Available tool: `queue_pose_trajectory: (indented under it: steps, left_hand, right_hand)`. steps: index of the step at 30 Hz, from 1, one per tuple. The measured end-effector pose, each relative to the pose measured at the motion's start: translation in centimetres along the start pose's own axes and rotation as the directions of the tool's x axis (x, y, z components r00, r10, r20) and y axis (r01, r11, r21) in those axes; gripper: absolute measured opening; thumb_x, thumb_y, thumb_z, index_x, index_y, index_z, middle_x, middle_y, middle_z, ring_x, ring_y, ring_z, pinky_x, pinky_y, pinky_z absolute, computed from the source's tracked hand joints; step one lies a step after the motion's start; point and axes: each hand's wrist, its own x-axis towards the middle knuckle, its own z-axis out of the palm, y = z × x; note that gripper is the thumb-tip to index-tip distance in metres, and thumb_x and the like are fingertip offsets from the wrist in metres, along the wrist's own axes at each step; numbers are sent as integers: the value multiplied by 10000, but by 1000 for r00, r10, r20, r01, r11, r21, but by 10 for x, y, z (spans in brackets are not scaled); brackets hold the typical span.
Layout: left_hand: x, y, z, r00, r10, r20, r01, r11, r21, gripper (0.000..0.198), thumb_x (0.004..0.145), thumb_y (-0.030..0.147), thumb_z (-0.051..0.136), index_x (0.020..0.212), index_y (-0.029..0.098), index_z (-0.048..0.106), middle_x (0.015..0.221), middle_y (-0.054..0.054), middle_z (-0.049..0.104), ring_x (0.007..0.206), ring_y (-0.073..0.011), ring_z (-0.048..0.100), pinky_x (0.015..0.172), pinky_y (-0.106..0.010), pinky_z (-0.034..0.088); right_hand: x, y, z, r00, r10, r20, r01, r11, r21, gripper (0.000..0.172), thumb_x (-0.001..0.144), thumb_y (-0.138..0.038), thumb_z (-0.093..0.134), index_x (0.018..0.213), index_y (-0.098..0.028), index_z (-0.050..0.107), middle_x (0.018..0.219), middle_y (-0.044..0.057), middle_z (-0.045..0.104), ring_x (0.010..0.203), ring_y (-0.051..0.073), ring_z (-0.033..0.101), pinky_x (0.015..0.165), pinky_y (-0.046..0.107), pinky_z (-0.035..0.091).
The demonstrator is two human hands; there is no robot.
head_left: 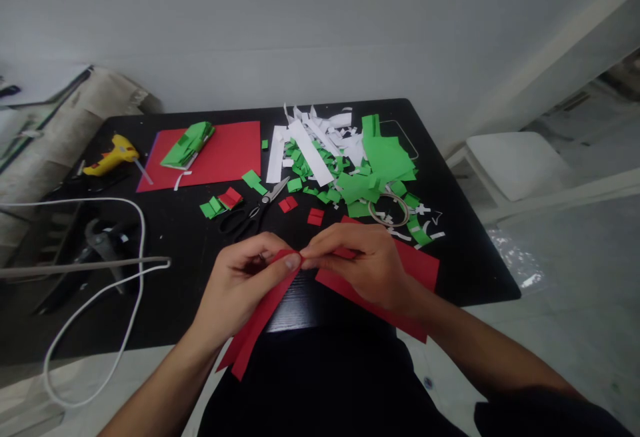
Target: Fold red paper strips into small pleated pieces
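The left hand (243, 283) grips a red strip (259, 323) over the tabletop's (467, 257) near edge; the right hand (367, 260) pinches its tip; creasing seems underway; the next move likely calls for aligned edges.

The left forearm (160, 377), bare and slanting up from the lower left, ends in the left grip (245, 273), a bare hand with its thumb stretched forward, its fingers bent and its tips pinched together. The right forearm (475, 350), also bare, slants inward from a dark cloth sleeve (545, 418) to the right grip (365, 257), a bare hand with thumb and index finger extended and closed at their ends. Both hands' tips meet in front of the black-clothed lap (325, 383), touching or nearly so.
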Motion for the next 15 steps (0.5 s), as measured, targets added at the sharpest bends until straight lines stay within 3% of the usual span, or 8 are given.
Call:
queue_pose_trajectory:
  steps: [8,15]
  left_hand:
    - [0,-2,0,1000,-6,10,6,1000,-13,211,892,367,787,791,183,766,799,-33,712,676,-126,585,584,-231,427]
    - [3,0,0,998,-20,-52,18,999,-31,226,892,378,783,787,181,754,774,-24,710,661,-125,590,593,-222,457]
  right_hand:
    - [-1,-1,1,999,34,-7,-34,999,23,49,875,-222,835,913,-252,833,884,10,824,807,161,776,786,287,643]
    - [1,-8,-1,937,341,71,-347,933,96,207,798,-341,891,919,-203,797,873,33,807,797,176,764,747,296,630]
